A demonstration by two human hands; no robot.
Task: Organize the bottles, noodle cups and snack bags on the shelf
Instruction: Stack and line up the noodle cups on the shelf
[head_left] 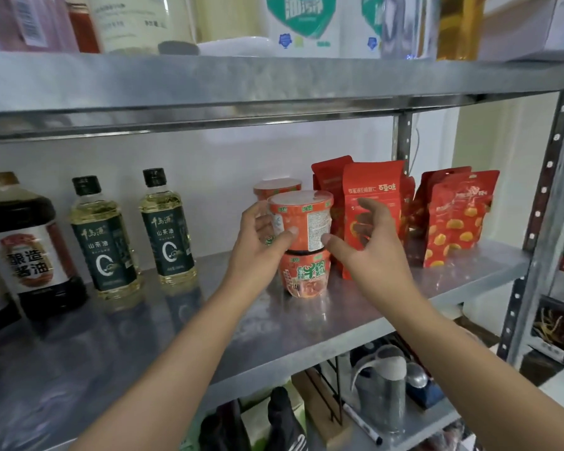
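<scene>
Spanning the whole frame, a metal shelf (183,330) carries everything at mid-height, with a second board (241,83) across the top. At the left edge stands the biggest item, a dark soy sauce bottle (25,245), upright. Right of centre, red snack bags (373,190) stand upright against the back, and a second cluster of patterned red bags (456,222) leans just beside them toward the right post. Between the soy sauce and the middle of the frame, two green-labelled oil bottles stand side by side and apart: the left oil bottle (106,245) and the right oil bottle (170,229).

In the centre, an upper noodle cup (303,219) sits on a lower noodle cup (306,276), slightly off its top. A rear noodle cup (277,186) shows behind them.

The left hand (261,237) grips the upper cup from its left side, fingers wrapped behind it and thumb pressed on its front. The right hand (372,236) has its fingers spread and loose in front of the snack bags, with only the thumb tip at the cup's right side.
</scene>
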